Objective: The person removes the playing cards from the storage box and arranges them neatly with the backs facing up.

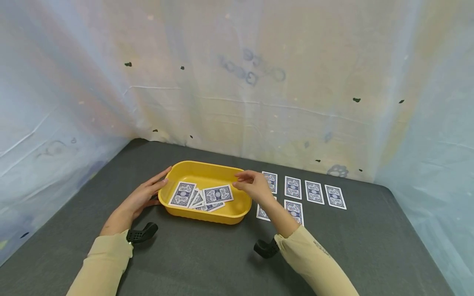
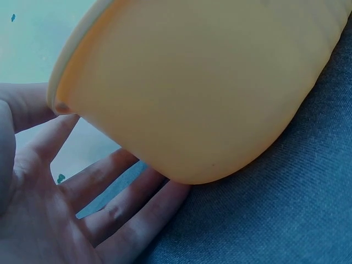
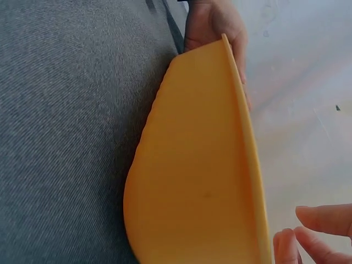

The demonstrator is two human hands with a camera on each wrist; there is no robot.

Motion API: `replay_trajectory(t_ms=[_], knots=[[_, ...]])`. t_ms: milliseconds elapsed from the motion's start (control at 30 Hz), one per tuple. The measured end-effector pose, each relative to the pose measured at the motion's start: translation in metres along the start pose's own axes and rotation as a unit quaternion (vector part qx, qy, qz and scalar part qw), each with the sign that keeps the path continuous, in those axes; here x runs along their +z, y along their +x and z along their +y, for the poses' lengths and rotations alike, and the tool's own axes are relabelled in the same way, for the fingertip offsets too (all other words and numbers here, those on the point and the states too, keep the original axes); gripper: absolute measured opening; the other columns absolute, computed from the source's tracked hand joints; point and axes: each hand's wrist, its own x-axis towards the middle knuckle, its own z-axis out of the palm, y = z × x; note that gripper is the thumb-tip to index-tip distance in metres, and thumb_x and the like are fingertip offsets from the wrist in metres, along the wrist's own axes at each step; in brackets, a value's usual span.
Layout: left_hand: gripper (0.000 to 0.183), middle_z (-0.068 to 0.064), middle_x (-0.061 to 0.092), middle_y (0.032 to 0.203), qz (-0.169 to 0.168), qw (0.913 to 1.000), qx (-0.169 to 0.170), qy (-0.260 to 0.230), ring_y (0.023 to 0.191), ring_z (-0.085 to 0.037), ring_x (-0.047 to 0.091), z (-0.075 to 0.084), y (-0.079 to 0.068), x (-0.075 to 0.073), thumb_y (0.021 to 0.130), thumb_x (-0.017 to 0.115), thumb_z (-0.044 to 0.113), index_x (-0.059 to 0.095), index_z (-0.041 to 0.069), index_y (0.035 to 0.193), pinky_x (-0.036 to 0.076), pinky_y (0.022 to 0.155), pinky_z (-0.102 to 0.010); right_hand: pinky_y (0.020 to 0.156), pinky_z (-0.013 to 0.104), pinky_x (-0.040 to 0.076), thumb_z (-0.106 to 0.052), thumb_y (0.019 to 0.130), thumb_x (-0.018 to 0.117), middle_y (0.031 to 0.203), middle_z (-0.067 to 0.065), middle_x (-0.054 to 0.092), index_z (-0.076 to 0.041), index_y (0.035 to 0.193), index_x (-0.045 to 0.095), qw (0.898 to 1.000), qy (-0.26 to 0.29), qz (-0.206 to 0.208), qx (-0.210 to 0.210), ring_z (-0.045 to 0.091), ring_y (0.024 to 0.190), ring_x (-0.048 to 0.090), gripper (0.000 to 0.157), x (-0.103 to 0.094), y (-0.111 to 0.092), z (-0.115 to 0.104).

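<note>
A yellow plastic tub stands on the dark table, with several blue-backed playing cards lying loosely overlapped inside it. My left hand rests against the tub's left end, its fingers spread and mostly straight along the wall and rim. Over the tub's right rim hovers my right hand, thumb and fingertips bent slightly toward each other with nothing visible between them. One card lies face down in the tub, just left of the right fingertips.
Right of the tub, several face-down cards lie in two rows, partly covered by my right hand and forearm. A pale patterned curtain rises behind the table and along both sides.
</note>
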Motion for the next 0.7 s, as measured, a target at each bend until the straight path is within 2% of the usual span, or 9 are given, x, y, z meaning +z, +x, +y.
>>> replay_trajectory(t_ms=[267, 500, 700], knots=[[0.067, -0.005, 0.001, 0.163, 0.004, 1.0, 0.0, 0.002, 0.145, -0.044, 0.012, 0.0, 0.001, 0.001, 0.097, 0.044, 0.053, 0.009, 0.038, 0.153, 0.027, 0.108, -0.063, 0.087, 0.034, 0.053, -0.013, 0.082, 0.075, 0.106, 0.013, 0.07, -0.003, 0.113, 0.07, 0.997, -0.049, -0.057, 0.001, 0.026, 0.098, 0.066, 0.033, 0.015, 0.007, -0.01], [0.066, -0.006, 0.002, 0.163, 0.002, 1.0, 0.003, 0.002, 0.145, -0.044, 0.013, 0.0, -0.001, 0.001, 0.098, 0.043, 0.052, 0.009, 0.037, 0.153, 0.028, 0.108, -0.063, 0.089, 0.036, 0.053, -0.013, 0.081, 0.076, 0.115, 0.016, 0.067, -0.003, 0.118, 0.068, 0.991, -0.075, -0.115, -0.002, 0.028, 0.103, 0.065, 0.04, 0.03, 0.016, -0.009], [0.066, -0.006, 0.001, 0.163, -0.007, 0.9999, 0.011, -0.004, 0.146, -0.043, 0.01, -0.001, -0.003, 0.0, 0.098, 0.043, 0.052, 0.009, 0.038, 0.153, 0.027, 0.109, -0.063, 0.1, 0.043, 0.045, -0.016, 0.08, 0.077, 0.123, 0.012, 0.065, -0.009, 0.12, 0.068, 0.985, -0.112, -0.132, -0.007, 0.03, 0.116, 0.056, 0.042, 0.041, 0.021, -0.009]])
